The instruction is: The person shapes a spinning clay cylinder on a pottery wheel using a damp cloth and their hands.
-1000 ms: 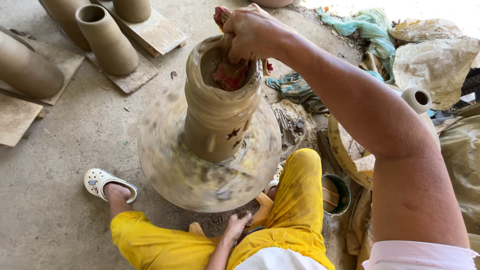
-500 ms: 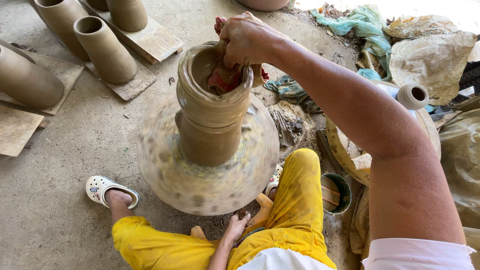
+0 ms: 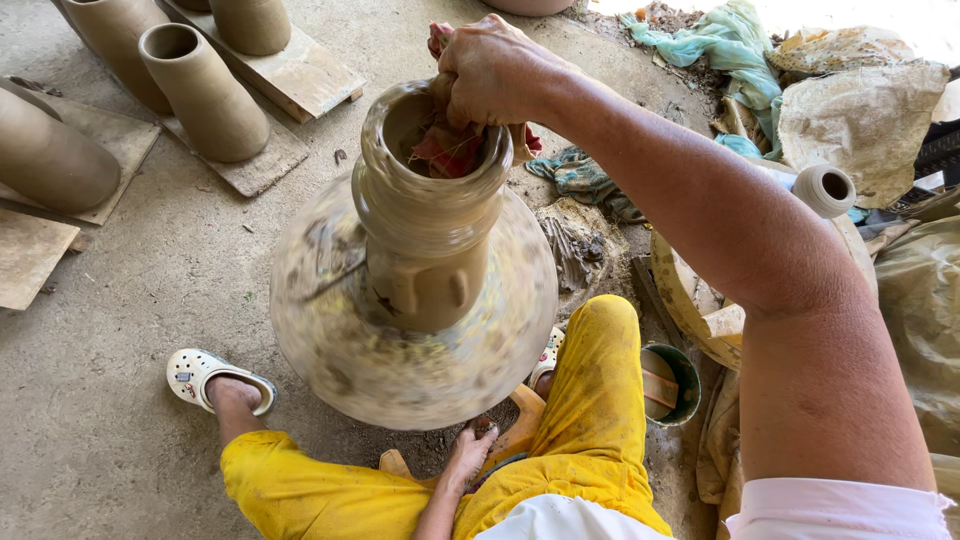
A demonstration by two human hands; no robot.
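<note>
- While the potter's wheel (image 3: 330,330) is being blurred by its spin, a tall wet clay vessel (image 3: 430,230) is being carried upright at its centre.
- The right hand (image 3: 490,72) is being held at the far rim of the vessel, its grip closed tightly round a red rag (image 3: 445,150).
- The rag is being pressed down into the vessel's open mouth, against the inner wall, with a tuft of it being left sticking out above the knuckles.
- The left hand (image 3: 470,450) is being rested low between the knees, just below the near edge of the wheel; its fingers are being kept loosely open, and nothing is being held in it.
- Yellow trousers (image 3: 590,410) are being worn by the seated person, and a white clog (image 3: 200,372) is being worn on the foot left of the wheel.
- Finished clay cylinders (image 3: 205,95) are being dried on wooden boards (image 3: 300,70) on the concrete floor (image 3: 100,440), well apart from the wheel at the upper left.
- A small green bucket (image 3: 680,385) is being kept just beside the right knee.
- Crumpled sacks (image 3: 860,110) and a teal cloth (image 3: 735,40) are being left lying at the upper right.
</note>
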